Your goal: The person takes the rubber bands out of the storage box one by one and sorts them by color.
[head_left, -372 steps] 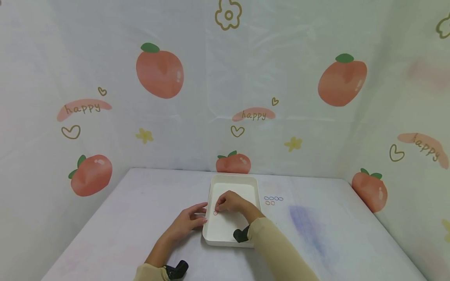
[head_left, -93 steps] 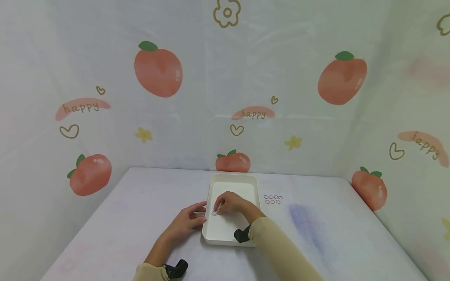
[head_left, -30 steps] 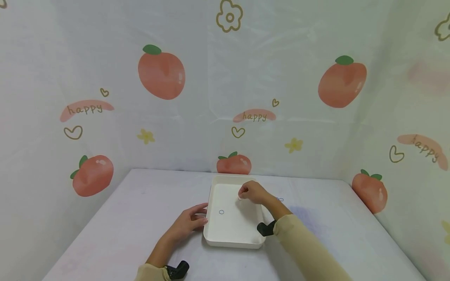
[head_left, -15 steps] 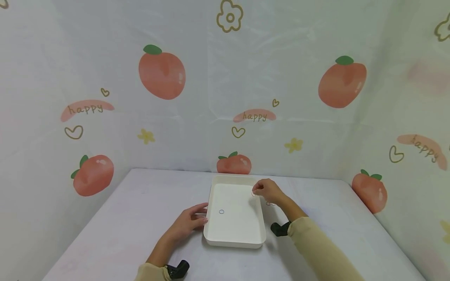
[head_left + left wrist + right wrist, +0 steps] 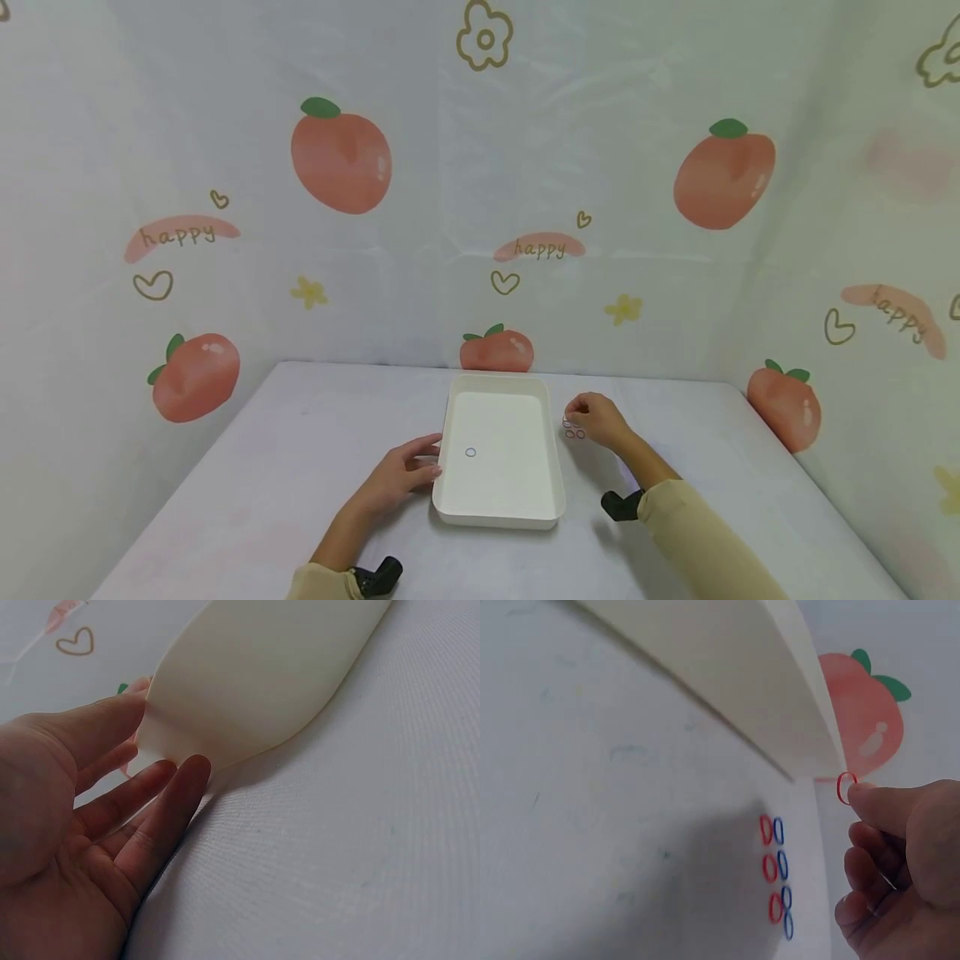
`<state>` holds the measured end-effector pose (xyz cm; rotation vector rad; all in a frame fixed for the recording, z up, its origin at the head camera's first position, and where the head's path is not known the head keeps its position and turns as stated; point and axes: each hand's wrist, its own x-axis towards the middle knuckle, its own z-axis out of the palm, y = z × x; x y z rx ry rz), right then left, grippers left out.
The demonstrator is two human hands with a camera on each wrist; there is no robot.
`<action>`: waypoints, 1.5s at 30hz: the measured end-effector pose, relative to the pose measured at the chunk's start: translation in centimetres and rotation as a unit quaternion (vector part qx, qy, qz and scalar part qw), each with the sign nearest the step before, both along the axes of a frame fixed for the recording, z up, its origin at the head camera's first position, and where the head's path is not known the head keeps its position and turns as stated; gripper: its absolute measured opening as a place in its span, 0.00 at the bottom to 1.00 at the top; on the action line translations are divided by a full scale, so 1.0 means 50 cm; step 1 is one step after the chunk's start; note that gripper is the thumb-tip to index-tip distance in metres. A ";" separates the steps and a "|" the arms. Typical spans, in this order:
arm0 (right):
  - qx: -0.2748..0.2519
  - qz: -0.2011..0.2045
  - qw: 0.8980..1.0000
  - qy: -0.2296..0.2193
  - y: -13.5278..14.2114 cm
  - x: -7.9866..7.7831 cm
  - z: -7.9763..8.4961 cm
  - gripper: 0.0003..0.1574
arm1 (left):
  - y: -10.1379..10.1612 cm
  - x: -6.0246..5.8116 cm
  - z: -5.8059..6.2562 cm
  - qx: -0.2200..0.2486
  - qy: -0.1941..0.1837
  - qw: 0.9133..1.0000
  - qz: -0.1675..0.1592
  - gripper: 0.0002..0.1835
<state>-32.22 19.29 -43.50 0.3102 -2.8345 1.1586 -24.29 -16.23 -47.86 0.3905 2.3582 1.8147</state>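
Note:
In the right wrist view, my right hand (image 5: 900,847) pinches a thin red ring (image 5: 839,789) between thumb and fingertips. The head view has that hand (image 5: 600,421) to the right of the white tray (image 5: 498,487), above two rows of small rings. One row is red rings (image 5: 770,868), the other blue rings (image 5: 782,865); both lie flat on the table. A single blue ring (image 5: 470,457) lies inside the tray, left of its middle. My left hand (image 5: 401,475) rests its fingertips and thumb against the tray's left wall, fingers fairly straight.
The table wears a white cloth (image 5: 360,400) with a faint bluish stain partly behind the right arm. Behind it hangs a white curtain (image 5: 442,292) printed with peaches. Black wrist cameras (image 5: 378,575) sit on both wrists.
My right hand has left the tray with the red ring and moved right over the ring rows. The blue ring stays in the tray. The red row gained a third ring earlier. My left hand stays put.

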 end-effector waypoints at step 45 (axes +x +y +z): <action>0.084 -0.139 0.986 -0.047 0.079 0.009 -0.051 0.05 | -0.001 0.001 -0.001 -0.007 0.001 1.000 0.005 0.32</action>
